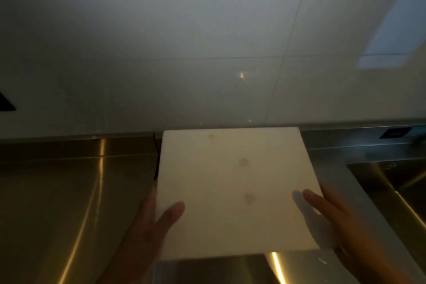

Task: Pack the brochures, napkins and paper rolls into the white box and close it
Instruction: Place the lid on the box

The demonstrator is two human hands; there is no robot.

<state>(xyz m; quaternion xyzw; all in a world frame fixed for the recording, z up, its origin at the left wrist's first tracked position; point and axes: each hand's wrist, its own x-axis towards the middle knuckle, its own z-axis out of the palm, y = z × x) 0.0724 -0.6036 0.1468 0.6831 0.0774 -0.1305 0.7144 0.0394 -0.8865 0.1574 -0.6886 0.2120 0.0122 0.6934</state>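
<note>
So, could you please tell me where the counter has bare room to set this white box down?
Bare steel counter lies left of the white box, bordered by the wall behind. A narrower strip runs between the box and the sink on the right. The left hand and right hand hold the box's sides, so that middle is taken.

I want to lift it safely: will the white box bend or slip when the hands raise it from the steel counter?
The white box looks stiff: its top stays flat and its edges straight. It may slide easily, since the steel counter is smooth and shiny. Left hand and right hand hold opposite sides, so tipping seems unlikely.
</note>
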